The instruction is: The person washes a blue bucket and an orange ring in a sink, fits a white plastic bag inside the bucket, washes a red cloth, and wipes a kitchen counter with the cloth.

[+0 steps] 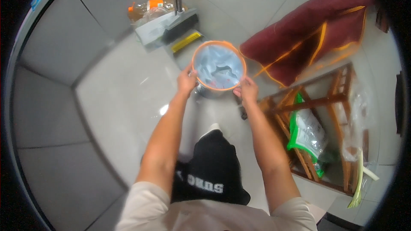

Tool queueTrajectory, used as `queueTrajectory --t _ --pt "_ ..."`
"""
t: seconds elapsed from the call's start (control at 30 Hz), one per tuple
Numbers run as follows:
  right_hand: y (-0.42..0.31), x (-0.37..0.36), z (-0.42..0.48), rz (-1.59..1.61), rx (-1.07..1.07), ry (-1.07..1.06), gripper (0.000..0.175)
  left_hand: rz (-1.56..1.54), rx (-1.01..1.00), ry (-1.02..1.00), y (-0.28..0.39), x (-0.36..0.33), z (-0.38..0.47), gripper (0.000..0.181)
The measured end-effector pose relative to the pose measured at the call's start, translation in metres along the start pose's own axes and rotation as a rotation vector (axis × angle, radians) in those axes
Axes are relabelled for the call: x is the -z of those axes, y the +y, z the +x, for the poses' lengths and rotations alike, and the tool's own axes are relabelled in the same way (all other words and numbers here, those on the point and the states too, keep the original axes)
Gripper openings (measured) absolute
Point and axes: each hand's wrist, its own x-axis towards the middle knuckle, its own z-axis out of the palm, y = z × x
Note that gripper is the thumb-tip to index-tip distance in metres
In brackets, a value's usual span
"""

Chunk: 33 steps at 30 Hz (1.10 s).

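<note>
Both my arms reach forward to a round waste bin with an orange rim ring. A pale bluish plastic bag lines its inside, and the bag's bottom shows small reddish specks. My left hand grips the left side of the rim. On the right side of the rim, my right hand holds on with thumb and fingers. Looking down into the bin, I see mostly crumpled liner. The lower part of the bin is largely hidden beneath the rim.
Beyond the bin stand a broom and a dustpan with a yellow comb edge. A bottle with an orange cap lies behind them. At right are a maroon cloth with orange trim, a wooden rack holding a green-and-white bag, and a scallion.
</note>
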Motion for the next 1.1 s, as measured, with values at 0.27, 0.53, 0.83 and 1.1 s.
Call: queueTrajectory --t 0.27,0.53,0.83,1.1 --pt "-0.015 -0.022 0.004 -0.048 -0.061 0.046 0.032 0.094 0.065 -0.004 0.037 -0.003 0.015 0.045" --pt "-0.005 -0.066 -0.012 -0.017 -0.124 0.051 0.036 0.423 -0.106 0.171 0.024 0.051 0.014 0.051" --pt "0.113 -0.047 -0.070 -0.416 0.385 -0.002 0.031 0.482 0.140 0.346 0.072 0.114 -0.179 0.061" --pt "-0.046 -0.156 -0.324 -0.575 0.491 -0.619 0.028 0.272 0.188 0.675 0.178 0.206 -0.363 0.053"
